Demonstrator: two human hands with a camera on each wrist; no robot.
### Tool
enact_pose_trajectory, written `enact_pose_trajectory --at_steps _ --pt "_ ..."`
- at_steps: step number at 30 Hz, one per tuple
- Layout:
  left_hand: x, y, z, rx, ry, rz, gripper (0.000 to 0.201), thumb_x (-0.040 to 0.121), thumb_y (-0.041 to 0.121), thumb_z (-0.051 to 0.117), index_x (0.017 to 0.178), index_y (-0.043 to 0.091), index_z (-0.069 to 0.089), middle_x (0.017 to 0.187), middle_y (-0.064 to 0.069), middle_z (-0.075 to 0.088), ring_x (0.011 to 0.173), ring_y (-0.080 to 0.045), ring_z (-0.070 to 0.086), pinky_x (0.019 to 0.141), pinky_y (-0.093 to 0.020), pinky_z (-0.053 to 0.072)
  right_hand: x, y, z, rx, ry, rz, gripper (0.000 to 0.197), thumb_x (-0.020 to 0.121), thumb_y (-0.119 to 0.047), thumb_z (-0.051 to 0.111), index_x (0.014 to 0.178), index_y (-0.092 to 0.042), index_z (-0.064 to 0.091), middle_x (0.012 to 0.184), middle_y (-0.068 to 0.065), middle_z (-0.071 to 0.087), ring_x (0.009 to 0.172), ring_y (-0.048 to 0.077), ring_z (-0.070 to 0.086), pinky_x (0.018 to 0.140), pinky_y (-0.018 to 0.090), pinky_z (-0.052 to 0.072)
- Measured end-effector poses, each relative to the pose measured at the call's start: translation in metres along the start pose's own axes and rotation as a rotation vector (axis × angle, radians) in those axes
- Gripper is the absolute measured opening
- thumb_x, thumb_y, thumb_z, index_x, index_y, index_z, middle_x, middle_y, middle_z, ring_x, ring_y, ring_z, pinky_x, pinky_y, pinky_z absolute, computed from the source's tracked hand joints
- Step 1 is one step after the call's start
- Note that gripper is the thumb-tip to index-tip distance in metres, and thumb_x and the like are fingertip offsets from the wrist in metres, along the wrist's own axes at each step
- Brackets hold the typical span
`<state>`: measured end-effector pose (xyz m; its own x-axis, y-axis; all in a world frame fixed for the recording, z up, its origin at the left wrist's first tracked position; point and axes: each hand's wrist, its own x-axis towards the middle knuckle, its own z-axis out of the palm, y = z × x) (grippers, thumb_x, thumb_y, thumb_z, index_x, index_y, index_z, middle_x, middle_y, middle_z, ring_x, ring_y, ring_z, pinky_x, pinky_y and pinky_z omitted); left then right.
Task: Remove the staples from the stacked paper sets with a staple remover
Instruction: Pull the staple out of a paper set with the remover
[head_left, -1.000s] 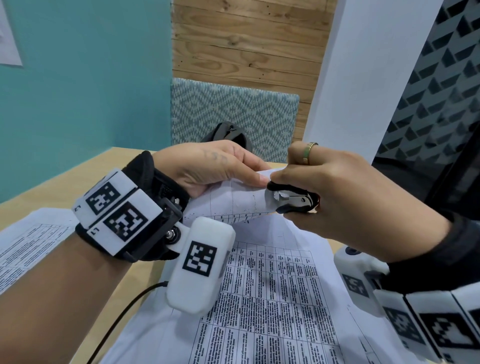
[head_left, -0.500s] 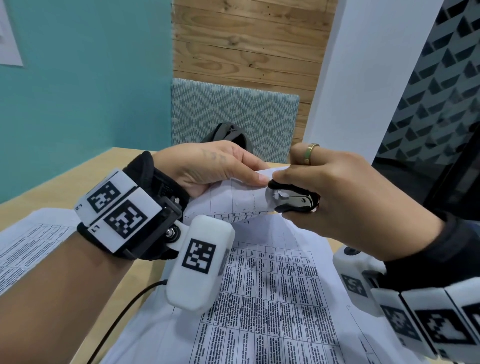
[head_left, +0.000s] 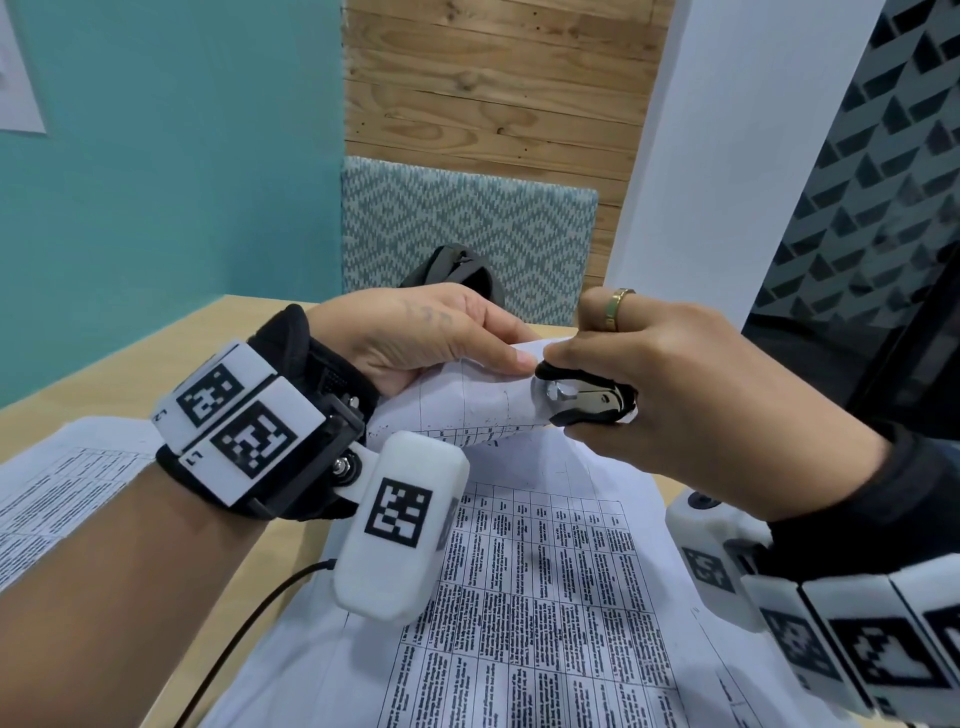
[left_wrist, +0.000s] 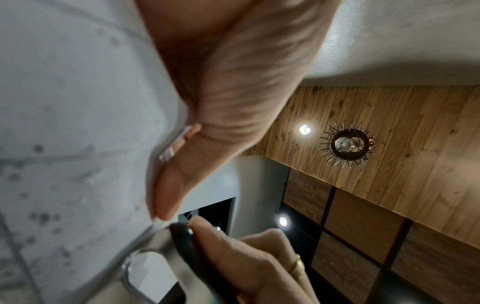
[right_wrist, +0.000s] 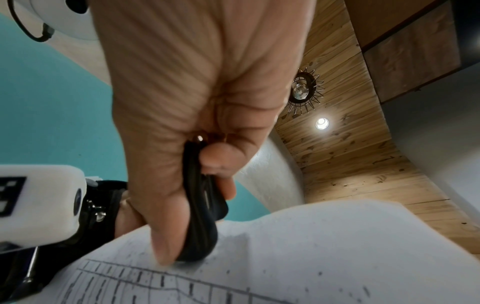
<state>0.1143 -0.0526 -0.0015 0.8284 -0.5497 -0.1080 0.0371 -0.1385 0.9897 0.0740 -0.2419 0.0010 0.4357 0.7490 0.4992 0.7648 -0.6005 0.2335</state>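
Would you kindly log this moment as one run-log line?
left hand: pinches paper set corner | right hand: squeezes staple remover at corner | staple: not visible

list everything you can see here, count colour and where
paper set: one, white, printed, lifted corner held between both hands
staple remover: one, black and metal, at that corner
printed sheets: white, flat on the table, beneath the hands; more at left edge
table: one, light wood
chair: one, teal patterned, behind table
black object: one, on the chair
ceiling lamp: one, wire-framed
ring: one, gold
wrist cameras: two, white
left hand: pinches paper set
right hand: grips staple remover
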Motion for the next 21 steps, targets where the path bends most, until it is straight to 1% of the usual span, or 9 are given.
enact_pose_trajectory --at_steps 3,7,9,11,13,16,17,20,21 --pt "-0.0003 -0.0004 -0.0008 -0.013 -0.025 0.001 0.031 0.075 -0.003 0.064 0.106 0.000 0.064 0.101 -0.022 0.063 0.074 -0.021 0.066 0.071 -0.028 0.055 0.0002 -0.0006 0.0000 0.007 -0.001 -0.011 0.017 0.063 -0.015 0.066 0.077 -0.005 0.068 0.075 -0.003 0.038 0.049 0.027 0.045 0.042 0.035 0.045" --pt "-0.0012 -0.0019 -0.0027 0.001 -0.035 0.000 0.031 0.083 -0.002 0.055 0.113 -0.001 0.062 0.122 -0.030 0.055 0.098 -0.032 0.058 0.087 -0.034 0.050 0.0000 -0.0004 -0.0003 0.000 0.010 -0.022 0.018 0.062 -0.016 0.067 0.076 -0.005 0.068 0.077 -0.005 0.035 0.049 0.026 0.046 0.042 0.033 0.045" --pt "-0.0013 -0.0017 -0.0023 0.011 -0.023 0.002 0.030 0.086 -0.004 0.053 0.115 -0.001 0.061 0.125 -0.031 0.054 0.103 -0.033 0.055 0.091 -0.036 0.048 -0.0004 -0.0002 -0.0001 -0.007 0.010 -0.019 0.019 0.062 -0.016 0.067 0.076 -0.005 0.068 0.075 -0.003 0.039 0.049 0.026 0.047 0.042 0.033 0.046" --pt "-0.0014 -0.0010 -0.0010 0.010 -0.024 0.002 0.030 0.080 -0.003 0.058 0.109 0.000 0.064 0.115 -0.029 0.059 0.095 -0.031 0.060 0.085 -0.034 0.051 -0.0006 -0.0005 0.0017 -0.018 0.002 -0.011 0.019 0.062 -0.016 0.066 0.077 -0.005 0.068 0.074 0.002 0.047 0.049 0.028 0.048 0.041 0.036 0.046" --pt "-0.0010 -0.0007 -0.0008 0.005 -0.018 -0.003 0.027 0.076 -0.002 0.059 0.102 0.001 0.066 0.106 -0.024 0.061 0.084 -0.026 0.062 0.076 -0.029 0.054 -0.0004 -0.0008 0.0039 -0.030 -0.012 -0.003 0.020 0.064 -0.017 0.065 0.080 -0.005 0.068 0.076 0.003 0.049 0.051 0.029 0.049 0.041 0.037 0.046" --pt "-0.0005 -0.0014 -0.0016 -0.002 -0.008 0.000 0.034 0.079 -0.005 0.058 0.113 -0.005 0.060 0.116 -0.029 0.057 0.091 -0.029 0.058 0.075 -0.027 0.054 -0.0004 -0.0007 0.0039 -0.019 -0.005 0.007 0.020 0.066 -0.018 0.064 0.081 -0.005 0.068 0.077 0.002 0.046 0.052 0.029 0.050 0.042 0.037 0.046" --pt "-0.0006 -0.0015 -0.0020 -0.017 -0.020 0.001 0.036 0.077 -0.004 0.059 0.113 -0.005 0.060 0.114 -0.028 0.058 0.089 -0.029 0.059 0.075 -0.028 0.055 -0.0003 -0.0007 0.0031 -0.016 0.000 0.009 0.019 0.065 -0.018 0.065 0.080 -0.005 0.068 0.076 0.002 0.047 0.052 0.029 0.049 0.041 0.036 0.046" --pt "-0.0019 0.0005 -0.0017 -0.052 -0.044 -0.005 0.030 0.072 0.001 0.058 0.100 0.000 0.066 0.094 -0.021 0.065 0.073 -0.022 0.066 0.069 -0.028 0.056 -0.0004 -0.0022 0.0032 -0.031 0.016 0.000 0.014 0.063 -0.014 0.065 0.074 -0.004 0.066 0.074 0.004 0.050 0.049 0.026 0.045 0.040 0.033 0.044" --pt "-0.0022 0.0014 -0.0018 -0.049 -0.044 -0.002 0.030 0.072 0.001 0.058 0.100 0.000 0.066 0.092 -0.020 0.065 0.071 -0.022 0.066 0.069 -0.028 0.056 -0.0003 -0.0022 0.0035 -0.032 0.023 -0.008 0.013 0.063 -0.013 0.065 0.073 -0.004 0.066 0.073 0.004 0.049 0.048 0.026 0.044 0.040 0.033 0.044"
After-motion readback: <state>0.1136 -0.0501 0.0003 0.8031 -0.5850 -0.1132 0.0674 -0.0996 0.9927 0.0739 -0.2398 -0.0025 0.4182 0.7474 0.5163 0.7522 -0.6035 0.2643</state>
